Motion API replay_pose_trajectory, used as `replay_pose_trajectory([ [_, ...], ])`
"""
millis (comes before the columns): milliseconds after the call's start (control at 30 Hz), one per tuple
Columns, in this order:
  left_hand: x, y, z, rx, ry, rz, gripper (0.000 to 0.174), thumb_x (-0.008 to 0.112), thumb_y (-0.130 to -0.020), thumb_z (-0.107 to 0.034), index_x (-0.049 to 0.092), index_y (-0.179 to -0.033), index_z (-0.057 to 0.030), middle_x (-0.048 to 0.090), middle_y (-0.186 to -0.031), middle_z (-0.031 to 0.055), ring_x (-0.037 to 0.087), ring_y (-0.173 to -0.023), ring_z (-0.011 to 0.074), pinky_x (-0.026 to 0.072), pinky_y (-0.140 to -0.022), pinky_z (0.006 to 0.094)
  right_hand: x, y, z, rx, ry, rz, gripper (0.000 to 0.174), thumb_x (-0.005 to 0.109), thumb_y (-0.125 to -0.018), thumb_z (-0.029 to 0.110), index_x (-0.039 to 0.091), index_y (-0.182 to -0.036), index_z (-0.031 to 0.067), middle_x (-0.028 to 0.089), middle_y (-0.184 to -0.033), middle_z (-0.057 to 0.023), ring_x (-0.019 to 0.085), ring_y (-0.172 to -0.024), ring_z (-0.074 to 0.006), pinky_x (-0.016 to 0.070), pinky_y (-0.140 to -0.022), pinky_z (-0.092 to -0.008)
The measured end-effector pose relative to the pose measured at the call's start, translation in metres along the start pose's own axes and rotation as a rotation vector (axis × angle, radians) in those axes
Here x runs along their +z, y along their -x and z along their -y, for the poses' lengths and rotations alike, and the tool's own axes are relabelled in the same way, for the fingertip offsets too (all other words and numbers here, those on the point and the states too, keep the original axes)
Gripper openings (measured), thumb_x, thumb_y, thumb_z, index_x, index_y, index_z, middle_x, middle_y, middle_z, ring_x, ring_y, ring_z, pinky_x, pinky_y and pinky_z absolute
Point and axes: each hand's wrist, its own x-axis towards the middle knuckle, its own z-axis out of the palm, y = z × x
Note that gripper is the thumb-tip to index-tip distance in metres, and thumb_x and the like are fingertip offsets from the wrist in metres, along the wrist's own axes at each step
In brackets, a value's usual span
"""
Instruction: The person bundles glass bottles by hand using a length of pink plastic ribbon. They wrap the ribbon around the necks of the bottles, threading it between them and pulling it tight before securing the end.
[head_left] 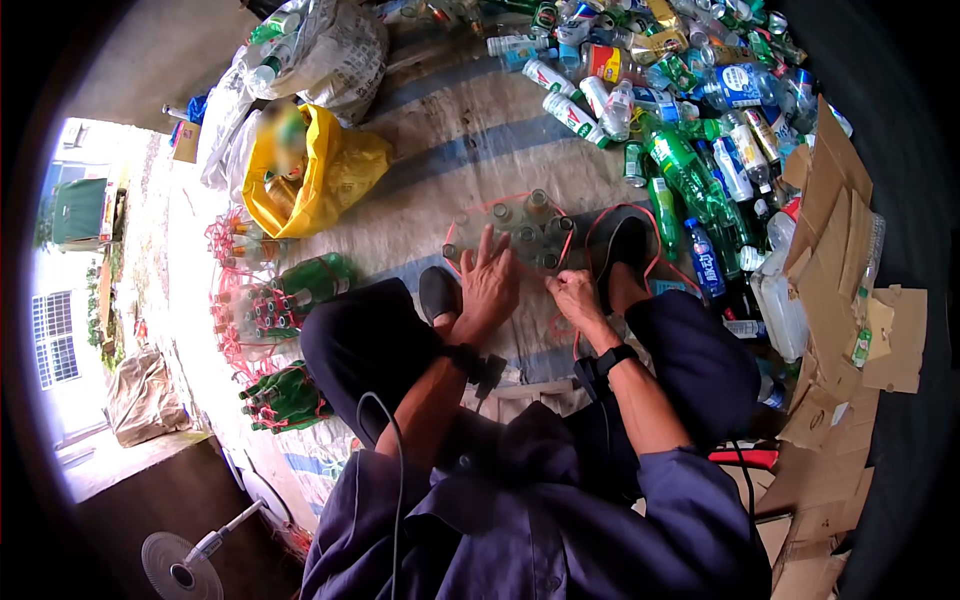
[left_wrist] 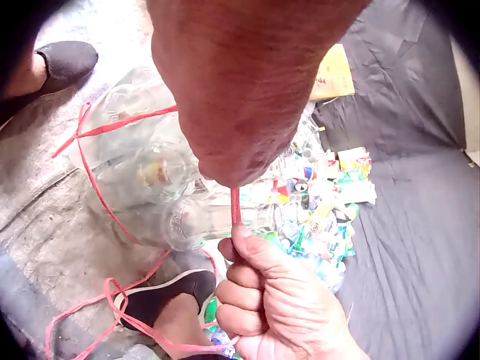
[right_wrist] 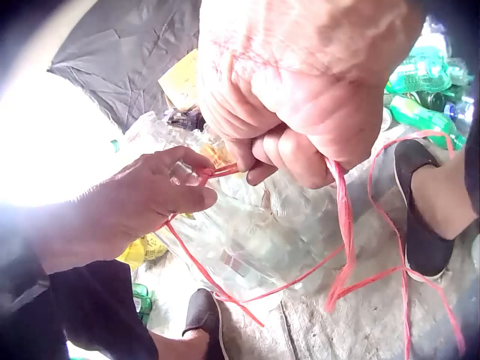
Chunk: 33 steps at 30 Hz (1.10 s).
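Note:
Between the person's feet stands a cluster of clear glass bottles (head_left: 528,240), with pink-red plastic string (right_wrist: 344,225) running around it. The left hand (head_left: 490,285) is over the near left side of the cluster; in the right wrist view its thumb and forefinger pinch the string. On the near right side, the right hand (head_left: 577,298) grips the same string with curled fingers. A short taut length spans the two hands, while a loose tail hangs from the right fist. In the left wrist view the left forearm hides the left fingers.
Loose string loops by the right shoe (head_left: 627,243). Tied bottle bundles (head_left: 285,395) stand at the left, near an open yellow sack (head_left: 350,170). Heaped cans and plastic bottles (head_left: 690,160) lie at the upper right, beside flattened cardboard (head_left: 835,250). A fan (head_left: 182,572) is at lower left.

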Motion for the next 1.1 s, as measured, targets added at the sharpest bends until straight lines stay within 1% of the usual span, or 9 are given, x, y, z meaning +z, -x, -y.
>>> replay_pose_trajectory([
  [67, -0.004, 0.0, -0.004, -0.006, 0.016, -0.021, 0.024, 0.052, -0.091, -0.018, 0.056, -0.11, -0.0053, 0.053, -0.136, 0.0125, 0.026, -0.143, 0.0318, 0.0297, -0.096, 0.0577, 0.001, -0.001, -0.001, -0.023, 0.005, 0.007, 0.028, 0.059, -0.082, 0.018, 0.06, -0.071, -0.0079, 0.056, -0.066, -0.0289, 0.061, -0.061, -0.04, 0.0461, -0.058, -0.0446],
  [300, -0.004, 0.0, -0.006, -0.011, 0.034, -0.035, 0.024, 0.052, -0.091, -0.018, 0.055, -0.111, -0.0044, 0.053, -0.135, 0.0121, 0.028, -0.142, 0.0327, 0.0324, -0.094, 0.0578, 0.003, -0.008, 0.005, -0.242, 0.046, -0.08, 0.015, 0.063, -0.079, 0.009, 0.06, -0.07, -0.0032, 0.059, -0.067, -0.0267, 0.063, -0.063, -0.0407, 0.0482, -0.056, -0.0432],
  [433, -0.002, 0.0, -0.006, -0.01, 0.03, -0.049, 0.026, 0.054, -0.091, -0.017, 0.055, -0.112, -0.0036, 0.054, -0.134, 0.0132, 0.03, -0.141, 0.0333, 0.0353, -0.089, 0.0534, -0.025, -0.018, 0.027, -0.282, 0.203, -0.05, 0.013, 0.062, -0.08, 0.01, 0.06, -0.072, -0.0007, 0.061, -0.067, -0.025, 0.063, -0.064, -0.0414, 0.0491, -0.055, -0.0441],
  [500, -0.001, 0.001, -0.005, -0.002, 0.033, -0.064, 0.026, 0.054, -0.09, -0.016, 0.055, -0.113, -0.0035, 0.054, -0.134, 0.0138, 0.03, -0.141, 0.0334, 0.036, -0.088, 0.0517, -0.037, -0.024, 0.039, -0.335, 0.342, -0.148, 0.012, 0.062, -0.08, 0.009, 0.058, -0.073, -0.0002, 0.061, -0.067, -0.0236, 0.064, -0.065, -0.0412, 0.049, -0.054, -0.0463],
  [633, -0.003, 0.0, -0.005, 0.005, 0.031, -0.075, 0.027, 0.055, -0.09, -0.015, 0.055, -0.113, -0.0028, 0.054, -0.133, 0.0144, 0.031, -0.141, 0.0334, 0.0369, -0.085, 0.0496, -0.045, -0.037, 0.043, -0.319, 0.376, -0.162, 0.016, 0.064, -0.083, 0.011, 0.057, -0.072, 0.0005, 0.063, -0.073, -0.0224, 0.065, -0.073, -0.0391, 0.0495, -0.061, -0.0466],
  [800, -0.001, -0.001, -0.005, -0.019, 0.051, -0.068, 0.027, 0.055, -0.089, -0.015, 0.056, -0.113, -0.0021, 0.053, -0.134, 0.0144, 0.031, -0.141, 0.0335, 0.0372, -0.085, 0.0494, -0.031, -0.045, 0.01, -0.144, 0.32, -0.165, 0.018, 0.063, -0.085, 0.02, 0.065, -0.077, 0.0037, 0.066, -0.08, -0.0185, 0.064, -0.077, -0.0401, 0.0494, -0.065, -0.0469],
  [867, 0.001, 0.001, -0.003, -0.059, 0.084, 0.012, 0.046, 0.065, -0.075, -0.013, 0.057, -0.119, -0.0033, 0.049, -0.141, 0.0137, 0.023, -0.146, 0.0308, 0.0342, -0.096, 0.049, -0.025, -0.047, -0.007, -0.085, 0.209, -0.216, 0.018, 0.063, -0.086, 0.023, 0.068, -0.08, 0.0063, 0.066, -0.08, -0.0177, 0.064, -0.077, -0.0405, 0.0496, -0.066, -0.0468],
  [1000, -0.01, -0.003, -0.015, -0.075, -0.002, 0.035, 0.051, 0.066, -0.073, -0.013, 0.056, -0.121, -0.0034, 0.054, -0.135, 0.0144, 0.025, -0.145, 0.0326, 0.0331, -0.1, 0.0504, -0.02, -0.055, -0.021, -0.133, 0.245, -0.241, 0.02, 0.062, -0.085, 0.022, 0.066, -0.078, 0.0038, 0.066, -0.077, -0.0187, 0.064, -0.077, -0.0398, 0.0502, -0.066, -0.0447],
  [1100, -0.027, -0.013, -0.032, 0.051, -0.102, 0.05, 0.036, 0.057, -0.082, -0.011, 0.058, -0.116, -0.0006, 0.059, -0.122, 0.0146, 0.035, -0.136, 0.038, 0.0337, -0.098, 0.0563, -0.006, -0.064, -0.052, -0.246, 0.104, -0.299, 0.021, 0.062, -0.085, 0.021, 0.069, -0.082, 0.0005, 0.066, -0.076, -0.0202, 0.067, -0.072, -0.0346, 0.0506, -0.064, -0.0405],
])
